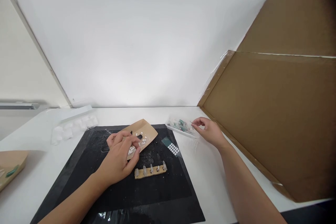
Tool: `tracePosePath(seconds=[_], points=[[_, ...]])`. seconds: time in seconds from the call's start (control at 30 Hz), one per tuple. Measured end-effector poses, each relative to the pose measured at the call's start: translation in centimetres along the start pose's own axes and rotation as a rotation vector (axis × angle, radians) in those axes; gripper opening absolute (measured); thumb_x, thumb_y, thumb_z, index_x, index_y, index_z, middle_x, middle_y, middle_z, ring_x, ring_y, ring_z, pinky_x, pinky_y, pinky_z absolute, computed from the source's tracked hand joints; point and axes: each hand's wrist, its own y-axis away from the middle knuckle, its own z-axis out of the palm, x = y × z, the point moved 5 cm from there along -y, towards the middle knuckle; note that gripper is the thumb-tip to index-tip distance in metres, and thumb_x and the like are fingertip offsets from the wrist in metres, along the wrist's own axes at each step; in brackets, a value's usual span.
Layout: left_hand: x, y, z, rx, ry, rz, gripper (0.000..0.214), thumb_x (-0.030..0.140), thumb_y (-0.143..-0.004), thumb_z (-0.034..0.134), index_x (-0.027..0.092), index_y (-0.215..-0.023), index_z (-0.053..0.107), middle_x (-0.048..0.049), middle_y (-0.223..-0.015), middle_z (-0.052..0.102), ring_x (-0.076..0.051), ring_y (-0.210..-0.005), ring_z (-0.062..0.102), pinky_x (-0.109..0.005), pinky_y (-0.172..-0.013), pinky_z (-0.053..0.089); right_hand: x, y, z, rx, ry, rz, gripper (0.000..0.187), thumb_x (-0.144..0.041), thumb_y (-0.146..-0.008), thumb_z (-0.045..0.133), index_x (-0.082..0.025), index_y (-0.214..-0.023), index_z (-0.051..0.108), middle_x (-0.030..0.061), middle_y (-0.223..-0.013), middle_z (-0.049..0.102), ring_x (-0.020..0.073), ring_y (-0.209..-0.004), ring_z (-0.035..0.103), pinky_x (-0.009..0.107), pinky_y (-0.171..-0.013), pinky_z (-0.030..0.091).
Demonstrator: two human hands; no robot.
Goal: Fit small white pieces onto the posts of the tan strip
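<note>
My left hand [121,157] rests on the black mat [110,196], fingers curled over the near edge of a tan card tray [147,130] that holds several small white pieces. My right hand [210,131] reaches to a small clear tray [180,126] of green and white bits on the white table; thumb and forefinger are pinched on a thin stick-like tool that points into it. In front of my left hand lies a tan strip [151,171] with several clear nail tips standing on it. A small dark card with white dots [171,146] lies on the mat between the two hands.
A clear plastic blister tray [73,126] lies at the back left of the white table [36,168]. A tan cardboard box [10,166] sits at the left edge. Large brown cardboard sheets [275,112] lean at the right. A white wall stands behind.
</note>
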Motion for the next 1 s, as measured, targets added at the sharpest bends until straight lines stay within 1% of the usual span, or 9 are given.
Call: tracePosePath(seconds=[0.17, 0.27, 0.37, 0.5, 0.6, 0.73, 0.83, 0.9, 1.0], points=[[-0.2, 0.1, 0.2, -0.004, -0.007, 0.001, 0.024, 0.019, -0.098, 0.056, 0.024, -0.121, 0.051, -0.0036, -0.1, 0.075, -0.031, -0.117, 0.057, -0.05, -0.102, 0.026, 0.6, -0.1, 0.0, 0.043, -0.042, 0.007, 0.027, -0.049, -0.089, 0.068, -0.024, -0.096, 0.072, 0.0063, -0.096, 0.077, 0.0246, -0.088, 0.071, 0.038, -0.081, 0.054], [-0.2, 0.1, 0.2, -0.004, -0.011, 0.006, 0.024, 0.019, -0.098, 0.056, 0.024, -0.121, 0.051, -0.0038, -0.1, 0.075, -0.031, -0.117, 0.056, -0.051, -0.102, 0.026, 0.3, -0.1, 0.0, 0.05, -0.07, 0.007, 0.03, -0.05, -0.091, 0.067, -0.025, -0.107, 0.073, 0.0055, -0.097, 0.077, 0.0231, -0.088, 0.071, 0.038, -0.083, 0.056], [-0.1, 0.1, 0.1, -0.006, -0.013, 0.002, 0.022, 0.019, -0.098, 0.056, 0.024, -0.119, 0.051, -0.0041, -0.101, 0.074, -0.031, -0.116, 0.056, -0.051, -0.102, 0.026, -0.7, 0.1, -0.2, 0.073, -0.126, -0.013, 0.034, -0.05, -0.093, 0.066, -0.026, -0.117, 0.073, 0.0056, -0.098, 0.076, 0.0223, -0.086, 0.07, 0.038, -0.082, 0.057], [-0.2, 0.0, 0.1, 0.0, -0.044, -0.021, 0.018, 0.021, -0.098, 0.055, 0.023, -0.117, 0.053, -0.0054, -0.101, 0.075, -0.031, -0.117, 0.056, -0.053, -0.103, 0.026, -2.7, 0.6, 0.1, 0.096, -0.188, -0.056, 0.037, -0.052, -0.095, 0.066, -0.025, -0.117, 0.075, 0.0075, -0.102, 0.076, 0.0218, -0.083, 0.071, 0.036, -0.076, 0.059], [-1.1, -0.3, 0.0, -0.002, -0.132, -0.085, 0.016, 0.024, -0.099, 0.055, 0.022, -0.115, 0.057, -0.0079, -0.102, 0.075, -0.034, -0.118, 0.055, -0.055, -0.102, 0.026, -4.5, 1.1, 0.8, 0.06, -0.199, -0.107, 0.038, -0.054, -0.097, 0.063, -0.024, -0.117, 0.075, 0.0084, -0.103, 0.077, 0.0216, -0.08, 0.071, 0.034, -0.069, 0.059], [-3.3, -0.7, -0.3, -0.022, -0.247, -0.158, 0.019, 0.03, -0.1, 0.054, 0.021, -0.11, 0.067, -0.0113, -0.105, 0.074, -0.039, -0.119, 0.051, -0.055, -0.098, 0.03, -6.9, 1.8, 2.0, -0.041, -0.159, -0.201, 0.034, -0.051, -0.102, 0.056, -0.024, -0.109, 0.076, 0.0077, -0.099, 0.078, 0.0231, -0.084, 0.072, 0.035, -0.073, 0.059], [-4.6, -0.7, -0.4, -0.028, -0.266, -0.182, 0.022, 0.032, -0.1, 0.056, 0.021, -0.109, 0.072, -0.0124, -0.106, 0.073, -0.04, -0.117, 0.05, -0.056, -0.097, 0.032, -8.0, 2.3, 2.6, -0.094, -0.153, -0.237, 0.034, -0.049, -0.104, 0.051, -0.024, -0.104, 0.075, 0.0079, -0.093, 0.077, 0.0237, -0.082, 0.072, 0.035, -0.071, 0.058], [-5.0, -0.7, -0.4, -0.038, -0.272, -0.193, 0.022, 0.034, -0.099, 0.057, 0.022, -0.109, 0.074, -0.0123, -0.107, 0.073, -0.04, -0.118, 0.05, -0.058, -0.098, 0.032, -8.6, 2.6, 3.1, -0.13, -0.166, -0.257, 0.034, -0.048, -0.105, 0.05, -0.024, -0.107, 0.075, 0.0077, -0.093, 0.076, 0.0234, -0.081, 0.071, 0.035, -0.069, 0.057], [-5.2, -0.5, 0.0, -0.076, -0.269, -0.191, 0.023, 0.035, -0.1, 0.057, 0.023, -0.107, 0.076, -0.0119, -0.109, 0.073, -0.041, -0.12, 0.049, -0.06, -0.1, 0.032, -9.2, 2.9, 3.9, -0.158, -0.198, -0.274, 0.031, -0.046, -0.106, 0.051, -0.026, -0.111, 0.075, 0.0072, -0.098, 0.076, 0.0228, -0.084, 0.071, 0.035, -0.069, 0.056]])
